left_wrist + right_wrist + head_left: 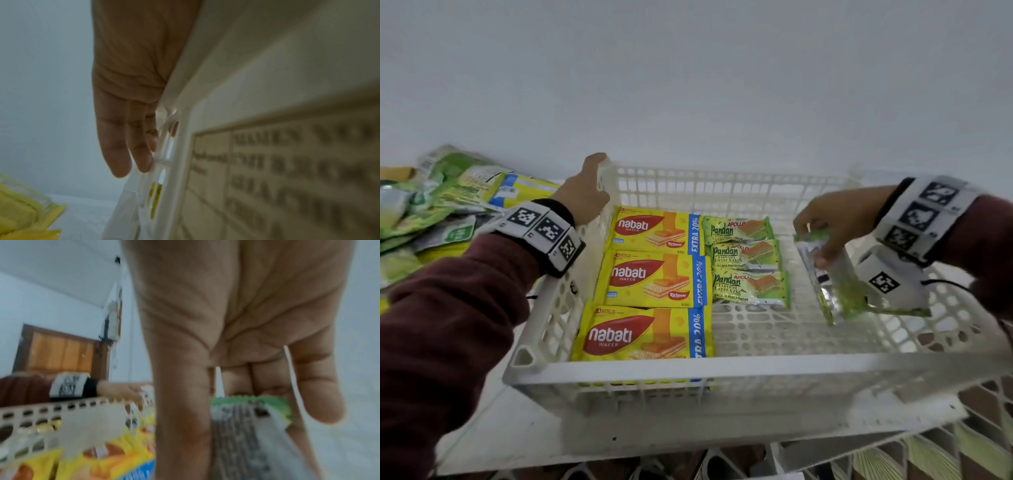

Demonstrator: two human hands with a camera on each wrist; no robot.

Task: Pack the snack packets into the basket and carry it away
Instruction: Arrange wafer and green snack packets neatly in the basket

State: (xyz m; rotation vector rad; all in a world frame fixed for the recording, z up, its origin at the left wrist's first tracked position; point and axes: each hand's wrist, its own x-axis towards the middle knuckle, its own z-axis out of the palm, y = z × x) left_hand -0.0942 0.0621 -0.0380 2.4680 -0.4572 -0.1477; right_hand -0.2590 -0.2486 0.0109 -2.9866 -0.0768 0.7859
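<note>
A white lattice basket point(688, 368) holds three yellow nabati wafer packets point(654, 277) in a column on its left and three green pandan cake packets point(746, 257) beside them. My right hand point(815, 243) is inside the basket's right part and pinches a green and silver packet point(835, 287) by its top edge, the packet hanging steeply tilted. The right wrist view shows that packet point(242, 426) between thumb and fingers point(318, 386). My left hand point(594, 178) holds the basket's far-left rim; its fingers point(119, 146) lie straight along the outer wall point(174, 178).
A loose pile of green and yellow snack packets point(448, 192) lies on the white surface left of the basket, also showing as yellow packets point(18, 216) in the left wrist view. A plain wall stands behind. Patterned floor point(928, 455) shows below the surface's near edge.
</note>
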